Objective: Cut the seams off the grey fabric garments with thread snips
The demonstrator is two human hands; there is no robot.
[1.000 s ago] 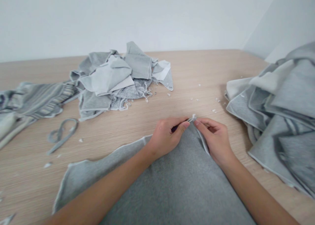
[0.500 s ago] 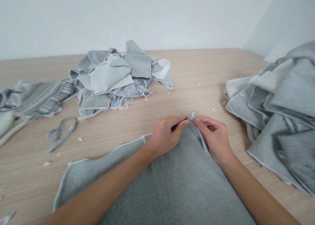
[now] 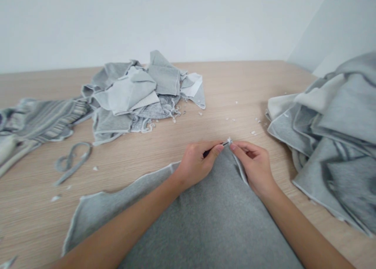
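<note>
A large grey fabric piece (image 3: 211, 218) with white overlocked edges spreads over the table towards me. My left hand (image 3: 195, 163) is closed around small dark-handled thread snips (image 3: 225, 143), mostly hidden by the fingers; only narrow metal tips show. Those tips meet the fabric's far corner, where a tuft of white thread (image 3: 229, 140) sticks up. Pinched between thumb and fingers of my right hand (image 3: 255, 161) is that same corner, just right of the tips. From there a white seam runs down under the right hand.
A heap of grey fabric pieces (image 3: 126, 88) lies at the back left, beside a striped cloth (image 3: 49, 118). Another grey pile (image 3: 346, 128) stands at the right. A curled grey strip (image 3: 73, 163) and white scraps (image 3: 55, 198) dot the wooden table (image 3: 243, 79). Behind is a wall.
The snips' tips have shifted slightly at the fabric corner and look closer together. Both hands keep nearly the same place and grip; the view has moved a little.
</note>
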